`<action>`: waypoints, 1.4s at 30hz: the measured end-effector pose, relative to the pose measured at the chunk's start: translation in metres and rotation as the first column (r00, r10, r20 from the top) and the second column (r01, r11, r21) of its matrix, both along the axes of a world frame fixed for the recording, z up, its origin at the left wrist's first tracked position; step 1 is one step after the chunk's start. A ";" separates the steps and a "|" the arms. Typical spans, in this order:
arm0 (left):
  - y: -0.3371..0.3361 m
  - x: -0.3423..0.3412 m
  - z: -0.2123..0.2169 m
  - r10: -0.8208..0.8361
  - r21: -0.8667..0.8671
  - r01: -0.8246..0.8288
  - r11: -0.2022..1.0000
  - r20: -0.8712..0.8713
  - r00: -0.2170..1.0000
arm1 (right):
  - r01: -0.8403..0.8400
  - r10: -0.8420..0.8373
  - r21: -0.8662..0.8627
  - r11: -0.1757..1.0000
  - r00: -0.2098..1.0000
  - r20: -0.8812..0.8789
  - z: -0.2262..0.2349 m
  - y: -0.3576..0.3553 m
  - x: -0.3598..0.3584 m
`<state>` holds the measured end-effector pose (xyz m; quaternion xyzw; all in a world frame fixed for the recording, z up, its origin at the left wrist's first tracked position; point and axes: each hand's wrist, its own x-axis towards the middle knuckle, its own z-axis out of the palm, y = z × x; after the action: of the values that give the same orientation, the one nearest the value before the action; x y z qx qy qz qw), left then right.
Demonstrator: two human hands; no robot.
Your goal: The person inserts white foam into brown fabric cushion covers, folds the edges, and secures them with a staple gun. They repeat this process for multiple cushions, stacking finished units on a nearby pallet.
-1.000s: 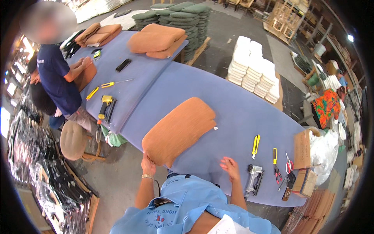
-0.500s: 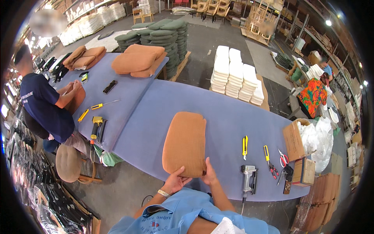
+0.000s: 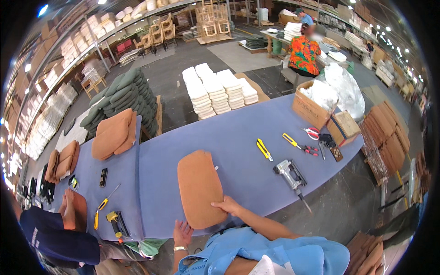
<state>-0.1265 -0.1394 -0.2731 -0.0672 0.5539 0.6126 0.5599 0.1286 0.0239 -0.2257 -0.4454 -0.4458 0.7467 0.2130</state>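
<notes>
An orange-brown upholstered cushion [image 3: 198, 188] lies flat on the blue-grey table [image 3: 238, 142], its long side pointing away from me. My right hand [image 3: 228, 205] rests on the cushion's near right corner, fingers spread against the fabric. My left hand [image 3: 183, 233] lies flat at the table's near edge, just left of the cushion's near end, holding nothing. A bracelet sits on that wrist.
A pneumatic staple gun [image 3: 289, 173], a yellow utility knife [image 3: 264, 149], a yellow-handled screwdriver [image 3: 291, 140] and red scissors [image 3: 311, 133] lie to the right. Cardboard boxes [image 3: 316, 106] stand at the table's right end. A person in dark blue [image 3: 55, 238] works at left beside stacked cushions [image 3: 112, 135].
The cushion turned from lying crosswise to pointing away from me and sits nearer the edge. My right hand moved onto its near right corner; my left came off it to the table edge.
</notes>
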 end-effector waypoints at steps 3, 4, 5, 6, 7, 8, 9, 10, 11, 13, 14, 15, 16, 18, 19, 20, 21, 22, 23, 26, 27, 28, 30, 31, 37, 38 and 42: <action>0.038 -0.034 0.001 -0.251 -0.033 0.249 0.968 -0.077 0.965 | -0.045 0.029 0.108 0.993 0.988 0.149 0.046 -0.005 -0.017; 0.050 -0.040 0.000 -0.339 -0.055 0.335 0.940 -0.093 0.936 | -0.075 0.040 0.151 0.986 0.974 0.224 0.062 -0.010 -0.025; 0.067 -0.033 -0.007 -0.392 -0.011 0.393 0.919 -0.092 0.915 | -0.069 -0.038 0.287 0.955 0.935 0.353 0.053 -0.014 -0.024; 0.083 -0.027 -0.016 -0.446 0.037 0.452 0.891 -0.105 0.889 | -0.078 -0.138 0.417 0.905 0.876 0.462 0.042 -0.017 -0.031; 0.094 -0.022 -0.020 -0.513 0.081 0.523 0.848 -0.121 0.850 | -0.089 -0.260 0.527 0.845 0.792 0.552 0.035 -0.019 -0.036; 0.091 -0.020 -0.027 -0.567 0.181 0.571 0.800 -0.078 0.820 | -0.148 -0.220 0.535 0.832 0.797 0.562 0.035 -0.027 -0.042; 0.084 -0.021 -0.037 -0.639 0.279 0.621 0.733 -0.030 0.768 | -0.189 -0.196 0.542 0.819 0.795 0.574 0.044 -0.036 -0.047; 0.070 -0.031 -0.056 -0.624 0.362 0.551 0.752 0.121 0.772 | -0.230 -0.170 0.549 0.804 0.795 0.583 0.056 -0.045 -0.055; 0.061 -0.034 -0.073 -0.599 0.409 0.469 0.783 0.296 0.744 | -0.272 -0.105 0.489 0.829 0.783 0.613 0.075 -0.057 -0.057; 0.057 -0.026 -0.075 -0.674 0.424 0.541 0.726 0.285 0.682 | -0.294 -0.066 0.445 0.846 0.770 0.634 0.099 -0.094 -0.047; 0.060 -0.019 -0.073 -0.685 0.405 0.566 0.718 0.265 0.679 | -0.300 -0.086 0.464 0.833 0.759 0.645 0.106 -0.116 -0.041; 0.064 -0.007 -0.072 -0.704 0.375 0.605 0.702 0.237 0.669 | -0.309 -0.100 0.475 0.824 0.745 0.659 0.107 -0.142 -0.032; 0.068 -0.009 -0.065 -0.698 0.363 0.610 0.704 0.196 0.689 | -0.283 -0.121 0.478 0.831 0.747 0.653 0.111 -0.160 -0.034; 0.086 -0.007 -0.055 -0.711 0.354 0.638 0.684 0.126 0.692 | -0.214 -0.182 0.500 0.839 0.755 0.629 0.118 -0.193 -0.028; 0.090 -0.007 -0.051 -0.714 0.349 0.647 0.678 0.105 0.692 | -0.179 -0.213 0.513 0.840 0.761 0.613 0.120 -0.209 -0.028; 0.094 -0.005 -0.047 -0.721 0.347 0.657 0.669 0.090 0.687 | -0.120 -0.258 0.526 0.842 0.766 0.588 0.121 -0.225 -0.029; 0.096 -0.006 -0.047 -0.728 0.342 0.667 0.661 0.078 0.681 | -0.061 -0.301 0.537 0.841 0.773 0.559 0.122 -0.237 -0.032; 0.095 -0.003 -0.047 -0.736 0.336 0.679 0.653 0.071 0.673 | -0.029 -0.310 0.528 0.849 0.781 0.542 0.125 -0.248 -0.031; 0.095 -0.004 -0.045 -0.741 0.332 0.688 0.646 0.054 0.669 | 0.001 -0.319 0.525 0.851 0.796 0.515 0.128 -0.256 -0.030; 0.082 0.004 -0.044 -0.760 0.321 0.714 0.622 0.029 0.649 | 0.085 -0.351 0.524 0.847 0.830 0.433 0.132 -0.284 -0.028; 0.073 0.007 -0.043 -0.770 0.316 0.726 0.611 0.023 0.638 | 0.111 -0.363 0.524 0.844 0.838 0.407 0.133 -0.296 -0.026; 0.064 0.009 -0.042 -0.780 0.312 0.738 0.599 0.017 0.626 | 0.180 -0.402 0.531 0.828 0.851 0.338 0.130 -0.310 -0.028; 0.045 0.016 -0.042 -0.799 0.308 0.759 0.574 0.008 0.601 | 0.316 -0.479 0.531 0.786 0.855 0.200 0.125 -0.341 -0.036; 0.035 0.020 -0.042 -0.810 0.313 0.768 0.559 0.006 0.587 | 0.364 -0.500 0.510 0.779 0.851 0.158 0.125 -0.357 -0.038; -0.047 0.050 -0.044 -0.898 0.275 0.865 0.419 -0.014 0.439 | 0.544 -0.694 0.545 0.638 0.713 0.099 0.111 -0.481 -0.065; -0.062 0.053 -0.045 -0.913 0.273 0.881 0.385 -0.028 0.408 | 0.545 -0.715 0.559 0.625 0.687 0.129 0.112 -0.506 -0.066; -0.112 0.068 -0.034 -0.964 0.279 0.939 0.203 -0.111 0.241 | 0.557 -0.809 0.626 0.545 0.547 0.218 0.102 -0.601 -0.079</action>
<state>-0.0587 -0.2512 -0.3075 0.3428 0.3565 0.2078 0.8439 0.0496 -0.5772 -0.1233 -0.6892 -0.4361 0.3196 0.4825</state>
